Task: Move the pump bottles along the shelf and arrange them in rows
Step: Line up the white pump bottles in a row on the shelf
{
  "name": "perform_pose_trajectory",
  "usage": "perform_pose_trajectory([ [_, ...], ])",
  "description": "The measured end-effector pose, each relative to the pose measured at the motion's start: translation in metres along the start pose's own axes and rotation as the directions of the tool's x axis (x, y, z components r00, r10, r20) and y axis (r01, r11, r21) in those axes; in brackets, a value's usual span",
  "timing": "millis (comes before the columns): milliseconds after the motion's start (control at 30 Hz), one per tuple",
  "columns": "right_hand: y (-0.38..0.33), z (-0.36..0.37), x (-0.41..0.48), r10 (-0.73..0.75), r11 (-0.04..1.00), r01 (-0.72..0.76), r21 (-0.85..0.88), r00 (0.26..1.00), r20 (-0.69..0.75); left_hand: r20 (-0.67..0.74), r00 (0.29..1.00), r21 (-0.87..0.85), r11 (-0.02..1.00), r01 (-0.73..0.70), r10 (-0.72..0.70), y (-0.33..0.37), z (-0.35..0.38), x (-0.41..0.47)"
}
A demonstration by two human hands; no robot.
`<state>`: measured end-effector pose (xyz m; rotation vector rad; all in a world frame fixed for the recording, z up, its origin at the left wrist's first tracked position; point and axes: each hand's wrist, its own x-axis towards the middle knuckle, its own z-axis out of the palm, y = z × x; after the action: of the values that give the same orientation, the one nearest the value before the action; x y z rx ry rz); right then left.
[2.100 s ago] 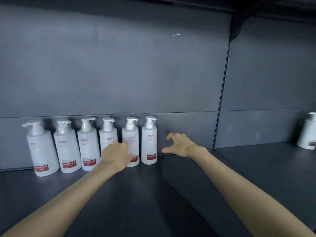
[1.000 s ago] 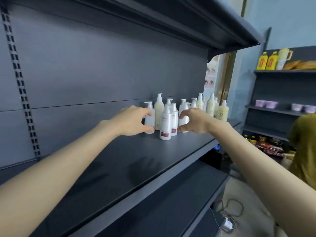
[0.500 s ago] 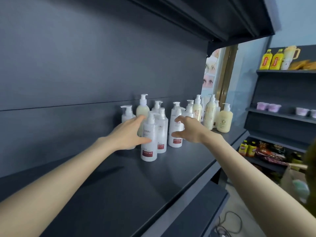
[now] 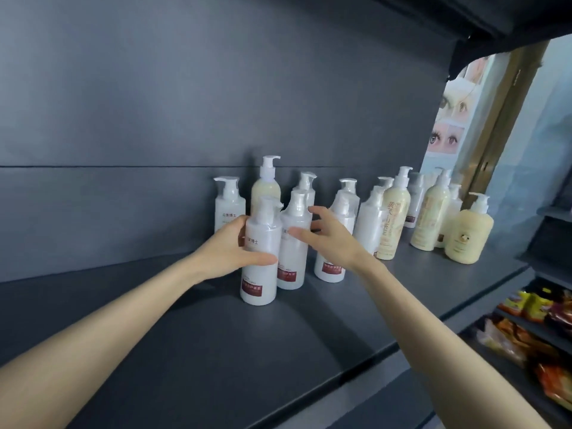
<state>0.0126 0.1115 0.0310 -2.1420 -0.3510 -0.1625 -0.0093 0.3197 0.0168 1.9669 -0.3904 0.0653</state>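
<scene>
Several white pump bottles with red labels stand clustered on the dark grey shelf [image 4: 216, 351]. My left hand [image 4: 230, 253] grips the nearest white bottle [image 4: 259, 267], thumb across its front and fingers behind it. My right hand [image 4: 332, 239] hovers with spread fingers in front of the second white bottle [image 4: 292, 249] and a third white bottle [image 4: 332, 267]; whether it touches them is unclear. Another white bottle [image 4: 228, 205] and a tall cream bottle [image 4: 266, 187] stand behind, against the back panel.
Further right stand cream-coloured pump bottles [image 4: 394, 218] and a squat yellow bottle [image 4: 469, 236] near the shelf end. The shelf's front edge [image 4: 356, 360] runs diagonally. A lower shelf at right holds snack packets [image 4: 532, 329]. An upper shelf [image 4: 464, 17] hangs overhead.
I have moved from the row of bottles on the left to this cluster. Since half a second ago my left hand has closed round the front bottle and my right hand has come nearer the bottles.
</scene>
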Motion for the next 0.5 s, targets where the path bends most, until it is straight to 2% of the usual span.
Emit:
perform_pose_trajectory([
  [167, 0.012, 0.006, 0.010, -0.069, 0.988, 0.053, 0.146, 0.992, 0.104, -0.167, 0.984, -0.047, 0.997, 0.055, -0.062, 0.006, 0.011, -0.013],
  [333, 0.004, 0.011, 0.006, -0.149, 0.969, 0.133, 0.207, 0.987, 0.064, -0.351, 0.933, -0.037, 0.997, 0.074, -0.082, 0.019, 0.012, -0.044],
  [500, -0.043, 0.026, -0.004, -0.279, 0.907, 0.255, 0.335, 0.960, 0.023, -0.505, 0.861, -0.014, 0.998, 0.062, -0.060, 0.049, -0.015, -0.092],
])
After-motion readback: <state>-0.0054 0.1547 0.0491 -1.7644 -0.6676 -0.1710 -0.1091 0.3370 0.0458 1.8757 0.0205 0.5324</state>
